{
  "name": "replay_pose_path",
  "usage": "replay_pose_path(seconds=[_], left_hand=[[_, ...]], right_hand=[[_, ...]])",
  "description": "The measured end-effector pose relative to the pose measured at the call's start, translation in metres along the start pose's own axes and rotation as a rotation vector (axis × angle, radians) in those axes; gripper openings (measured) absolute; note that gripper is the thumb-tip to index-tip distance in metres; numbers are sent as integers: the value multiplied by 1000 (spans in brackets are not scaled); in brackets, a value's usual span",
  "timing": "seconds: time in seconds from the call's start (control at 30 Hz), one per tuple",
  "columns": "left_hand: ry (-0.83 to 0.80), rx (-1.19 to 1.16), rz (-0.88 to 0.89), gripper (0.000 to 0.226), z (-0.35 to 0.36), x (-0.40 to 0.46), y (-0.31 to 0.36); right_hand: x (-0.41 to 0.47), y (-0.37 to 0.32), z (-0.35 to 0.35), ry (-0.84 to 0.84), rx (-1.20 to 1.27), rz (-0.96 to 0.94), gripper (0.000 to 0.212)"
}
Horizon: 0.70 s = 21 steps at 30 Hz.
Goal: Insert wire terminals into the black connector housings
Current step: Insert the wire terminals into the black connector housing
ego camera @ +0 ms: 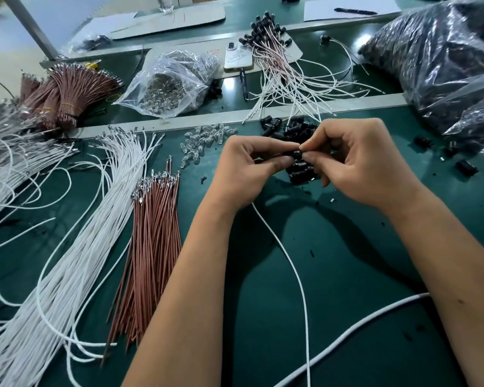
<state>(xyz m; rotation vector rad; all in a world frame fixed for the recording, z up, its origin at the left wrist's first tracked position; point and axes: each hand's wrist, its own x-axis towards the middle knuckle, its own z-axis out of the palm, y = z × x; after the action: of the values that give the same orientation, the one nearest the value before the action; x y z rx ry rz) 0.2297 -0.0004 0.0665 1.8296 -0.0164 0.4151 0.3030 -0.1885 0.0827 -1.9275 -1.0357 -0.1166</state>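
Green matting covers the bench (333, 275), and both hands meet above its middle. The left hand (243, 174) has its fingers curled around a black connector housing (296, 155), held just over a heap of loose black housings (291, 129). The right hand (355, 166) pinches thumb and forefinger together at the housing's right end; what sits between those fingertips is too small to tell. A single white wire (288, 263) runs out from under the left hand toward the near edge of the scene.

Left of the hands lies a flat sheaf of brown wires (151, 241) with metal terminals at their far ends, and further left a broad fan of white wires (76, 247). A scatter of small clear bulbs (204, 138) lies just beyond the left hand. On the far side sit a clear bag of bulbs (168, 85), a pile of finished assemblies (277, 60) with white and pink leads, and a phone (237, 57). Big plastic bags of black parts (436, 60) fill the far right.
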Motion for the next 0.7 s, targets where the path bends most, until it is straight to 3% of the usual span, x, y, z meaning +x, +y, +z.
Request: replay_pose_path(seconds=[0.27,0.37,0.47,0.7], left_hand=[[4,74,23,27,5,0,-1],[49,33,25,28,6,1,1],[38,-4,5,25,4,0,1],[6,-76,-29,26,2,0,-2]], right_hand=[[1,1,5,36,-81,48,15],[2,2,8,69,77,125,17],[2,-1,9,76,241,119,4],[1,-3,13,110,175,86,3]])
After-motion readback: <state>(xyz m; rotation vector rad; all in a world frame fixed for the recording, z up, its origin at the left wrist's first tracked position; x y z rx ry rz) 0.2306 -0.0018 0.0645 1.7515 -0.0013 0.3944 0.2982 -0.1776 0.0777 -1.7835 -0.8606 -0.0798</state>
